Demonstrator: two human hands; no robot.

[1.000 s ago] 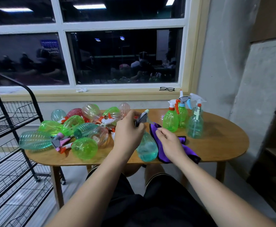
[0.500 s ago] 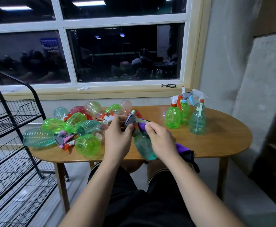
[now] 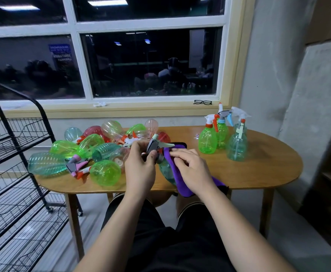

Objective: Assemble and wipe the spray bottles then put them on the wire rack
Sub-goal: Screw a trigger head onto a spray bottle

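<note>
Cloth (image 3: 177,177) now over bottle (image 3: 165,171), in hands (image 3: 140,169) (image 3: 194,171)

We list one oval wooden table (image 3: 259,169).

- **Left end:** a heap of headless bottles (image 3: 99,152) in green, teal, pink and red, lying on their sides, with loose spray heads (image 3: 76,166) among them.
- **Far right:** three assembled spray bottles (image 3: 222,134), upright and close together.
- **Near edge:** a purple cloth (image 3: 182,188), overhanging.

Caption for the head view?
Left hand grips teal spray bottle by its trigger head; right hand holds purple cloth against it.
</note>
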